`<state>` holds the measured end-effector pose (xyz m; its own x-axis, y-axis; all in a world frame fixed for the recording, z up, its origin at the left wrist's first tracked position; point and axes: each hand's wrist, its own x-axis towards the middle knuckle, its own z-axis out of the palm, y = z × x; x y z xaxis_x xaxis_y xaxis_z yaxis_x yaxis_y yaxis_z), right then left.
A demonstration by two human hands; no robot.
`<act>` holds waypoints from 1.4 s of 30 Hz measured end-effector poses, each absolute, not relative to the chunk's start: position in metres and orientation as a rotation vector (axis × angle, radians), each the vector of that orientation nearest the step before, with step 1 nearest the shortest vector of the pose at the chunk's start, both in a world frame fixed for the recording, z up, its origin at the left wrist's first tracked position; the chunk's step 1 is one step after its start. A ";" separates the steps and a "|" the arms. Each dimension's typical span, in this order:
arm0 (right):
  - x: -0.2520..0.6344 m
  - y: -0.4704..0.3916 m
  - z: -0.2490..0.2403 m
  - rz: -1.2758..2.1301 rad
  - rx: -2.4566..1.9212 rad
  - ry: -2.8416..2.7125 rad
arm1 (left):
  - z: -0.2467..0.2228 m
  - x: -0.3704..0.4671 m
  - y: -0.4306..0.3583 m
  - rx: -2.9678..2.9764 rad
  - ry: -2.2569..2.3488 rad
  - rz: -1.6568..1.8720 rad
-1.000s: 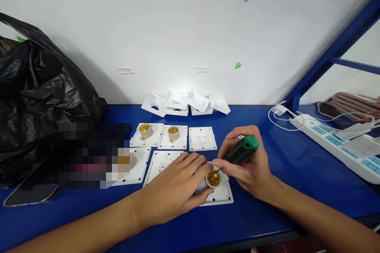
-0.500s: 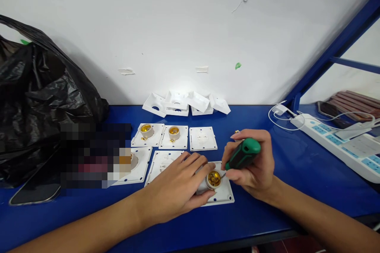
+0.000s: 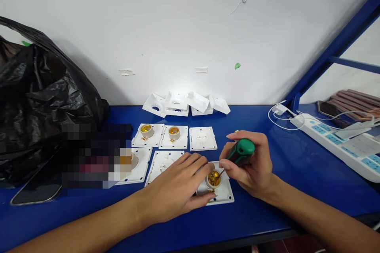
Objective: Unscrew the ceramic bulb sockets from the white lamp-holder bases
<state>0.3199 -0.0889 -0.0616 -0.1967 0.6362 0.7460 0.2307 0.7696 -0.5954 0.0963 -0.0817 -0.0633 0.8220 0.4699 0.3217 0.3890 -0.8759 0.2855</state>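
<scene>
A round lamp socket (image 3: 213, 179) with a brass inside sits on a square white base plate (image 3: 223, 197) near the front of the blue table. My left hand (image 3: 181, 184) lies over the plate's left part, its thumb and fingers closed around the socket's side. In my right hand (image 3: 252, 166) is a green-and-black screwdriver (image 3: 242, 152), held tilted. Its thin shaft reaches down into the socket; the tip's exact contact is hard to make out. Just left, another white plate (image 3: 158, 160) is partly covered by my left hand.
Behind are plates with sockets (image 3: 174, 133) and a bare plate (image 3: 203, 138). White square covers (image 3: 197, 101) lie by the wall. A black plastic bag (image 3: 44, 95) and a phone (image 3: 37, 189) are at left. A power strip (image 3: 332, 140) with white cables is at right.
The screwdriver and my right hand have shifted slightly left, and the shaft now reaches inside the socket rather than its right rim. My left hand stays in place.
</scene>
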 end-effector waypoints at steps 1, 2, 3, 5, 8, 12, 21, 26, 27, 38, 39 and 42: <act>0.320 -0.090 -0.061 0.386 -0.689 -1.777 | -0.063 0.096 -0.082 2.800 0.666 0.575; 0.319 -0.091 -0.061 0.345 -0.708 -1.780 | -0.064 0.096 -0.082 2.803 0.665 0.578; 0.319 -0.092 -0.060 0.308 -0.732 -1.785 | -0.063 0.096 -0.082 2.804 0.666 0.577; 0.318 -0.092 -0.060 0.268 -0.763 -1.798 | -0.063 0.096 -0.083 2.805 0.667 0.569; 0.317 -0.090 -0.057 0.259 -0.689 -1.818 | -0.063 0.096 -0.083 2.818 0.661 0.570; 0.316 -0.087 -0.053 0.262 -0.590 -1.835 | -0.062 0.096 -0.083 2.825 0.655 0.565; 0.321 -0.086 -0.056 0.226 -0.647 -1.833 | -0.064 0.096 -0.083 2.828 0.654 0.545; 0.318 -0.082 -0.050 0.267 -0.496 -1.968 | -0.063 0.095 -0.082 2.779 0.652 0.515; 0.318 -0.081 -0.049 0.285 -0.449 -1.992 | -0.063 0.096 -0.081 2.770 0.649 0.511; 0.320 -0.087 -0.026 0.436 -0.506 -1.952 | -0.061 0.097 -0.082 2.778 0.646 0.555; 0.321 -0.088 -0.023 0.488 -0.503 -1.973 | -0.061 0.097 -0.082 2.779 0.641 0.559; 0.322 -0.088 -0.019 0.616 -0.499 -2.000 | -0.060 0.096 -0.082 2.780 0.639 0.565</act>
